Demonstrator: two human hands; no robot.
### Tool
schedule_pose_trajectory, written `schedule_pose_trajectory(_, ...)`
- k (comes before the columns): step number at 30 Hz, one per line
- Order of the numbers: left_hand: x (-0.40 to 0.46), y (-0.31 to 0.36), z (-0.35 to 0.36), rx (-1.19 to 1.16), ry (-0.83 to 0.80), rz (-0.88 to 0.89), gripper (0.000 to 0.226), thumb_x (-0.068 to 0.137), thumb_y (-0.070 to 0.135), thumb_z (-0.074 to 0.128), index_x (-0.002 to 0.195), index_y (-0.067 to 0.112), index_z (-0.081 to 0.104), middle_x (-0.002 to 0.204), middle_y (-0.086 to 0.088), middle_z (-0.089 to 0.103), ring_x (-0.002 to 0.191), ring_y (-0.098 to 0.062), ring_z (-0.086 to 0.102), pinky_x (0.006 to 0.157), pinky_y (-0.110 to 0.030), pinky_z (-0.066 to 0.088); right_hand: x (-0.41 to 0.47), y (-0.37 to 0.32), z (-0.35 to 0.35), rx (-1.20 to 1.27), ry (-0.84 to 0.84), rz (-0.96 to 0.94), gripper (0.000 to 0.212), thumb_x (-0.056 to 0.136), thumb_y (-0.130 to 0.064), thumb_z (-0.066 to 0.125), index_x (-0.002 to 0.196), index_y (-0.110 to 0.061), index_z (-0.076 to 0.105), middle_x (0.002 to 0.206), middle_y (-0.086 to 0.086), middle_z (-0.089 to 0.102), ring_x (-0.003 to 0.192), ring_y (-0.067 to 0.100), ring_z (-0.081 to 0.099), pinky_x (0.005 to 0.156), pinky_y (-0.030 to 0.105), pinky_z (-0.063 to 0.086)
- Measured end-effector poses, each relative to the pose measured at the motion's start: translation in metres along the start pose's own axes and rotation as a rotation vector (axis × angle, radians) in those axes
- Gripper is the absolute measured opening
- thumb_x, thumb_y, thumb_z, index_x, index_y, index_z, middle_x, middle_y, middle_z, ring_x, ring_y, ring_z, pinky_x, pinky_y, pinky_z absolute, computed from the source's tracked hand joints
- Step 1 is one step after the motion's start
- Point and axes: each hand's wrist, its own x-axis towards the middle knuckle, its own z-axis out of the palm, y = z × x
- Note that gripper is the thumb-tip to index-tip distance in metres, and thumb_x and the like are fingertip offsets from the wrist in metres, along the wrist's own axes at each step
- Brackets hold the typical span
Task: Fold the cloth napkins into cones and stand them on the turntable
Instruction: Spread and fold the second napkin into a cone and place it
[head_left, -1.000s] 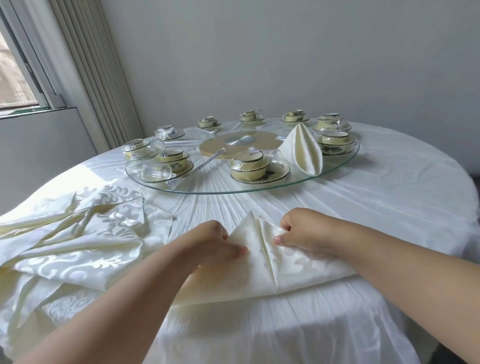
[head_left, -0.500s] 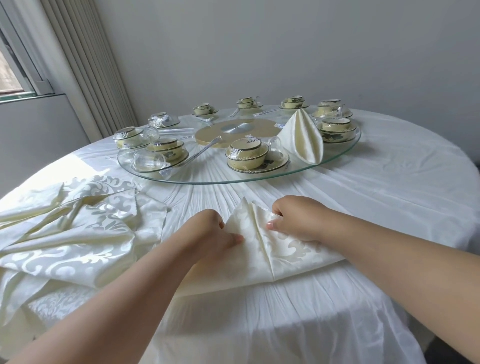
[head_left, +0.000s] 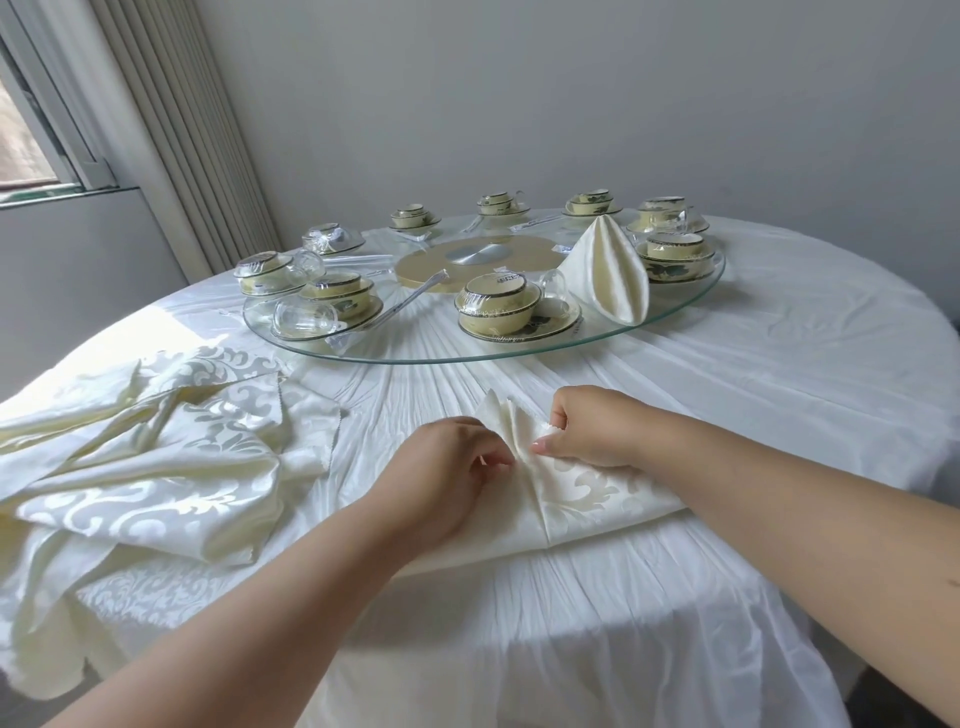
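From the head view, we've got the napkin lying near us on the white tablecloth, left hand and right hand both pinching its pleats at the far tip. We'd say keep those pleats tight and even while gathering. One finished cone stands on the glass turntable; spare napkins are piled left. Grey wall, window far left.

Cream napkin half-pleated near table edge; cone napkin upright on turntable.
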Motion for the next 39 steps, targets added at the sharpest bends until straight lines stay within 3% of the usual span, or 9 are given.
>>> schedule_pose_trajectory(4,-0.009,0.002,-0.003,0.004,-0.003,0.089,0.034,0.093,0.018,0.049,0.123,0.024,0.065,0.124,0.007,0.064,0.112,-0.01,0.058,0.09,-0.015,0.04,0.001,-0.001,-0.003,-0.017,0.003,0.008,0.04,0.085,-0.045,0.065,0.098,-0.007,0.063,0.096,0.012,0.071,0.088,0.03,0.068,0.068,0.035,0.05)
schedule_pose_trajectory(7,-0.018,0.007,-0.008,-0.026,-0.144,0.177,0.05,0.096,0.045,0.03,0.134,0.025,0.055,0.14,0.012,0.051,0.123,-0.006,0.047,0.102,-0.013,0.031,0.003,-0.002,-0.004,-0.004,0.0,0.011,0.041,0.083,-0.044,0.067,0.099,-0.007,0.063,0.094,0.012,0.071,0.077,0.028,0.065,0.061,0.03,0.045)
schedule_pose_trajectory(15,-0.026,0.01,-0.004,-0.058,-0.197,0.245,0.056,0.098,0.049,0.026,0.129,0.017,0.061,0.139,0.006,0.053,0.125,0.017,0.013,0.095,0.001,0.015,0.019,-0.002,-0.028,-0.049,0.078,-0.149,0.041,0.084,-0.053,0.063,0.105,-0.02,0.051,0.089,-0.008,0.054,0.079,0.012,0.052,0.064,0.028,0.039)
schedule_pose_trajectory(20,-0.026,0.005,0.002,-0.051,-0.21,0.216,0.067,0.093,0.059,0.017,0.135,0.022,0.054,0.14,0.009,0.051,0.11,0.036,0.013,0.097,0.0,0.013,0.044,-0.022,-0.02,-0.217,0.098,-0.598,0.034,0.094,-0.052,0.046,0.117,-0.028,0.05,0.113,-0.01,0.045,0.099,0.007,0.045,0.087,0.03,0.038)
schedule_pose_trajectory(24,-0.026,0.001,0.003,-0.054,-0.22,0.212,0.073,0.091,0.064,0.014,0.137,0.023,0.052,0.141,0.009,0.05,0.11,0.035,0.011,0.098,0.0,0.013,0.066,-0.032,-0.001,-0.389,-0.067,-0.722,0.025,0.098,-0.047,0.039,0.089,-0.027,0.051,0.088,-0.013,0.045,0.09,0.009,0.044,0.079,0.034,0.041)
schedule_pose_trajectory(27,-0.025,0.006,-0.003,-0.04,-0.238,0.242,0.071,0.092,0.059,0.013,0.135,0.021,0.054,0.141,0.01,0.051,0.112,0.036,0.009,0.098,0.001,0.011,0.074,-0.032,0.004,-0.379,-0.089,-0.679,0.036,0.099,-0.047,0.038,0.069,-0.029,0.04,0.073,-0.01,0.048,0.075,0.012,0.047,0.064,0.028,0.032)
schedule_pose_trajectory(30,-0.019,0.009,-0.008,-0.022,-0.265,0.205,0.081,0.089,0.068,0.002,0.122,0.025,0.063,0.138,0.013,0.053,0.123,0.013,0.03,0.105,-0.012,0.022,0.069,-0.028,0.002,-0.34,-0.075,-0.607,0.036,0.098,-0.049,0.039,0.07,-0.028,0.046,0.067,-0.01,0.048,0.072,0.012,0.046,0.064,0.028,0.03)
schedule_pose_trajectory(35,-0.01,0.015,0.0,0.11,-0.226,0.196,0.06,0.093,0.065,0.0,0.068,0.027,0.04,0.088,0.011,0.054,0.088,-0.013,0.047,0.089,-0.037,0.041,0.054,-0.007,-0.009,-0.358,0.021,-0.331,0.033,0.099,-0.051,0.033,0.09,-0.027,0.053,0.101,-0.002,0.061,0.101,0.021,0.053,0.072,0.031,0.033)
schedule_pose_trajectory(39,-0.022,0.034,0.004,0.106,-0.277,0.204,0.07,0.092,0.065,0.002,0.099,0.022,0.056,0.114,0.006,0.059,0.114,-0.015,0.049,0.105,-0.033,0.032,0.027,0.021,-0.01,-0.424,0.115,-0.006,0.045,0.101,-0.047,0.029,0.112,-0.017,0.06,0.122,0.005,0.06,0.115,0.027,0.053,0.082,0.035,0.04)
